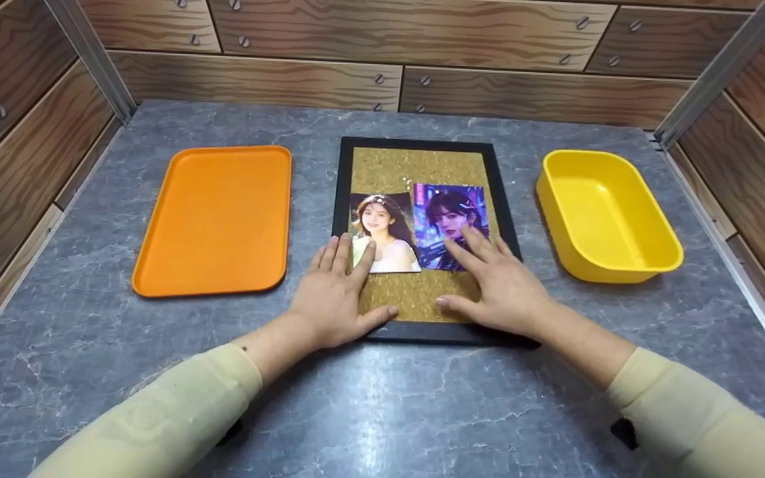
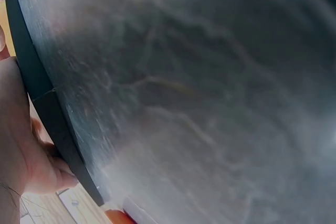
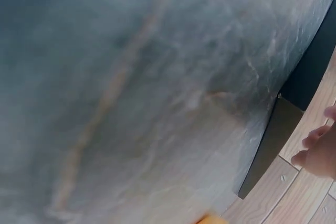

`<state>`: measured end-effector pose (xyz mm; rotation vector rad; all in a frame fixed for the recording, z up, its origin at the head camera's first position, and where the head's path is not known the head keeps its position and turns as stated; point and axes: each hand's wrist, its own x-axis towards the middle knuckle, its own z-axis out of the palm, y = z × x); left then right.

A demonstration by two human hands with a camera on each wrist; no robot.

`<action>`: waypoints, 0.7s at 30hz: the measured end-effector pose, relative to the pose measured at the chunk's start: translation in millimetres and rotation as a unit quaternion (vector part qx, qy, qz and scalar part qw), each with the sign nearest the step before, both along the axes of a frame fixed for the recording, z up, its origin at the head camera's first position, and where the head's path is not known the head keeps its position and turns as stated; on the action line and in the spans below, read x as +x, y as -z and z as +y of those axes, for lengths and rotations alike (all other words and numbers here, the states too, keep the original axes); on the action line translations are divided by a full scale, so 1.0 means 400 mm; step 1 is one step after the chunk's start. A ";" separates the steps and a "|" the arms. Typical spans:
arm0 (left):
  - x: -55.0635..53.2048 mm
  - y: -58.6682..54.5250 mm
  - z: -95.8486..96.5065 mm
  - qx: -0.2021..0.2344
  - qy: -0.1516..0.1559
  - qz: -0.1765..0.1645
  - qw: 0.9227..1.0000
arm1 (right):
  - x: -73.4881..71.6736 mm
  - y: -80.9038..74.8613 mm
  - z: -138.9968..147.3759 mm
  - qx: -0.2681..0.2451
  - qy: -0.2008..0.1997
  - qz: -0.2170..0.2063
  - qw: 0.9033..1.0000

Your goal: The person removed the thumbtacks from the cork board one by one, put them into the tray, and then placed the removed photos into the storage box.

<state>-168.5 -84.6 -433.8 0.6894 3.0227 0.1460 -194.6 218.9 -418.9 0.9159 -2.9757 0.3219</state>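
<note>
A cork board with a black frame lies flat between both hands. On it, side by side, are a photo of a long-haired person in white and a purple-blue portrait picture. My left hand rests with spread, straight fingers on the board's lower left, its index fingertip at the left photo's edge. The right hand lies spread on the lower right, fingers over the purple picture. Small pale spots show near the pictures' tops; I cannot tell what they are. Both wrist views catch the frame's edge beside the hand.
To the left lies a flat orange tray. A yellow tub stands at the right. Wood-patterned walls enclose the grey marbled table at the back and sides.
</note>
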 end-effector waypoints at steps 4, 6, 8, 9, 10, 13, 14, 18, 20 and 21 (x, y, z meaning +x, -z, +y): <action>-0.001 0.000 0.002 -0.003 0.001 -0.002 1.000 | -0.010 0.010 -0.015 0.004 -0.044 0.000 0.999; -0.002 0.002 0.002 -0.002 0.002 -0.001 1.000 | -0.013 0.016 -0.024 0.006 -0.061 -0.003 0.998; -0.002 0.003 0.002 -0.001 0.003 0.000 1.000 | -0.015 0.021 -0.034 0.007 -0.076 -0.008 0.997; -0.002 0.004 0.002 -0.001 0.003 0.000 1.000 | -0.015 0.025 -0.039 0.009 -0.083 -0.010 0.996; -0.002 0.005 0.002 -0.002 0.003 -0.001 1.000 | -0.015 0.028 -0.044 0.010 -0.091 -0.012 0.996; -0.002 0.005 0.002 -0.001 0.002 -0.003 1.000 | -0.015 0.035 -0.053 0.012 -0.111 -0.013 0.994; -0.003 0.005 0.002 -0.002 0.002 -0.004 1.000 | -0.015 0.037 -0.055 0.010 -0.117 -0.011 0.993; -0.002 0.005 0.000 0.001 0.001 0.000 1.000 | -0.016 0.043 -0.058 -0.001 -0.141 0.002 0.990; -0.002 0.005 0.000 -0.001 0.000 0.002 1.000 | -0.019 0.046 -0.059 -0.004 -0.152 0.011 0.988; -0.001 0.005 -0.001 0.000 0.000 0.004 1.000 | -0.020 0.047 -0.059 -0.004 -0.156 0.013 0.988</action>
